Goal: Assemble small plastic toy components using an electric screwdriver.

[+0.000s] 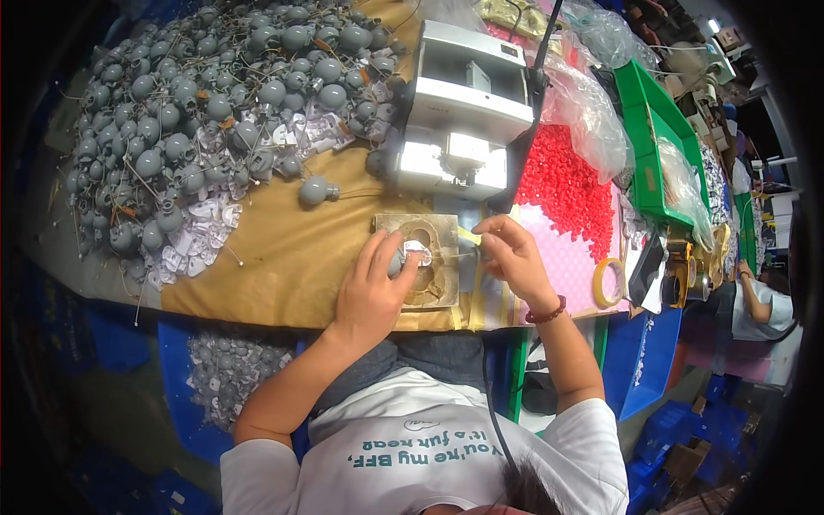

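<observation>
A block-like fixture (442, 293) with rounded hollows lies on the table's near side. Inside it sits a grey ball-shaped part (396, 263) with a white plastic piece (418, 251) at its side. My left hand (371, 290) holds the grey part, fingers over it and thumb by the white piece. Just right of the fixture, my right hand (518, 264) is closed in a pinch. A short yellow strip (469, 235) shows at its fingertips, and a thin line runs toward the fixture; which of them is pinched I cannot make out.
Grey ball parts with wires (184, 129) heap at the left, beside white pieces (193, 236). A white machine (468, 103) stands behind the fixture. Right are red pieces (562, 184), a tape roll (608, 283) and a green tray (648, 176). Another person (760, 309) sits far right.
</observation>
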`<state>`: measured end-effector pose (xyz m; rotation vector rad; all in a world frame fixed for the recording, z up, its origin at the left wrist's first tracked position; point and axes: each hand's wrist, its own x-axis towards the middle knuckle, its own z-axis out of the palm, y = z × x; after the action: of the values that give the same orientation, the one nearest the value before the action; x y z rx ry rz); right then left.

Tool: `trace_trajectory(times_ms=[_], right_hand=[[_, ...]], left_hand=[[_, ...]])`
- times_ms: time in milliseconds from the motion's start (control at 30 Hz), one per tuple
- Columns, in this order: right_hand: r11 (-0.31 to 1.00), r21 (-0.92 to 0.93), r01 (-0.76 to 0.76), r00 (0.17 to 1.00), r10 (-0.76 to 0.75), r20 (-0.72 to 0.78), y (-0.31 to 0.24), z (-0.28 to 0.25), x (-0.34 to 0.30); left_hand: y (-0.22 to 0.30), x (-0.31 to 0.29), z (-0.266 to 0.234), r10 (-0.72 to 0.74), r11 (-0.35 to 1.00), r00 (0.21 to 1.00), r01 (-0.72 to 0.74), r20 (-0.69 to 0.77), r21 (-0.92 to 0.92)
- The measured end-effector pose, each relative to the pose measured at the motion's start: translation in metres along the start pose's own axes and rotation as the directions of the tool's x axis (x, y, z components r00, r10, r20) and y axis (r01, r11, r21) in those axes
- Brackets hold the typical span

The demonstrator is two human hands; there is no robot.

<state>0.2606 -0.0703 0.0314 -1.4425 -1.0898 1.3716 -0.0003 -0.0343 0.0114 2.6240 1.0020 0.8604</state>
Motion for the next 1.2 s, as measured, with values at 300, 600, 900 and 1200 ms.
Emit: trace_trajectory(times_ms=[300,600,900,1200], right_hand=[[0.892,0.452,-0.004,0.992,-0.054,0.116,-0.003,0.016,0.011],[0.985,-0.123,0.122,0.991,-0.114,0.068,-0.003,0.044,0.026],[0.671,-0.681,0.293,0.91,-0.414,-0.017,0.002,0.06,0.021],[0.549,-0.666,0.505,0.628,-0.763,-0.153,-0.004,0.028,0.036]], left_hand=[[-0.001,-0.001,-0.001,-0.005,1.0,1.0,0.005,0.013,-0.014],[-0.001,0.0,-0.003,-0.016,1.0,1.0,0.016,0.026,-0.016],[-0.001,0.012,-0.01,-0.088,0.99,0.994,0.094,0.06,-0.106],[0.001,0.036,-0.007,-0.112,0.991,0.987,0.119,0.115,-0.059]])
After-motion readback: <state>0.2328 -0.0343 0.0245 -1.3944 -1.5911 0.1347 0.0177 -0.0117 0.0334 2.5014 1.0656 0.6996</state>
